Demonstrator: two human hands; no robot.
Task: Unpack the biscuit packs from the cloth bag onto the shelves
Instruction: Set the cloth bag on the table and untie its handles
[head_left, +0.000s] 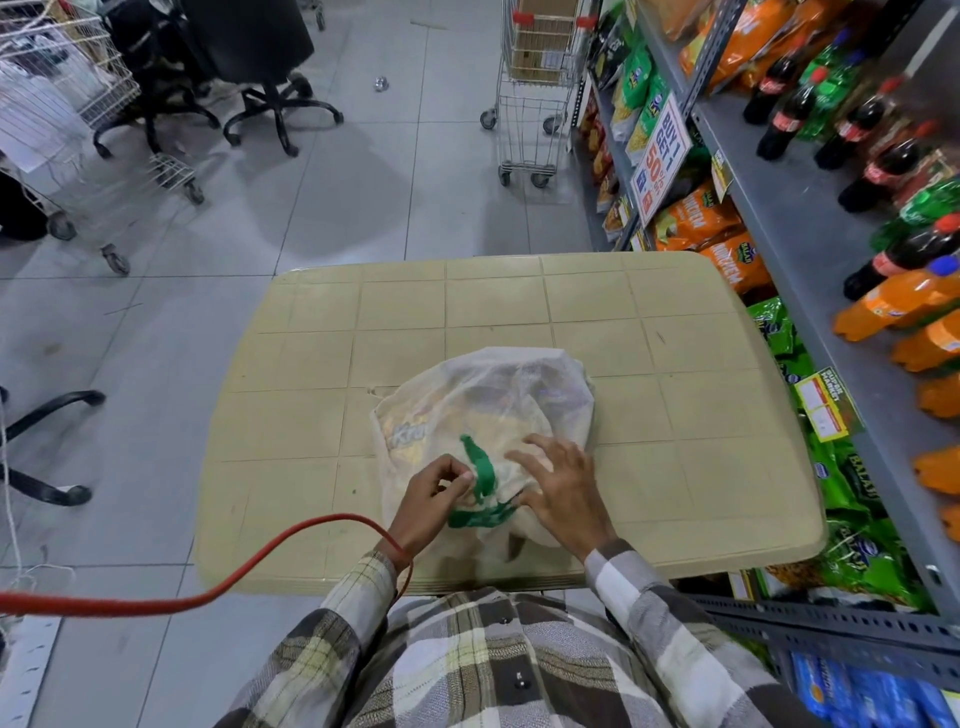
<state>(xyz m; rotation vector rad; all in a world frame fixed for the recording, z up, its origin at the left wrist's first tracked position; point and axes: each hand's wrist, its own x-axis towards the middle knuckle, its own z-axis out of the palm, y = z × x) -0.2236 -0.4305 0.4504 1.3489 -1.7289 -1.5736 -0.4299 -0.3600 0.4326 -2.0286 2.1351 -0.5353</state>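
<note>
Biscuit packs (457, 431) veiled inside cloth bag (519, 384)

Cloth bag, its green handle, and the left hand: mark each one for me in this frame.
cloth bag (511, 387): head view, on the pale upper cloth, away from the hands.
green handle (480, 465): head view, on the upright strip between the hands.
left hand (428, 501): head view, on the back of the hand.

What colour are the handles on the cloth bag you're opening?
Green, on the off-white cloth bag; the green handles show clearly in the head view.

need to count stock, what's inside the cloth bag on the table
Through the thin cloth bag a yellowish pack with partial lettering shows faintly. How many packs, and what else lies inside, is covered by the fabric.
</note>
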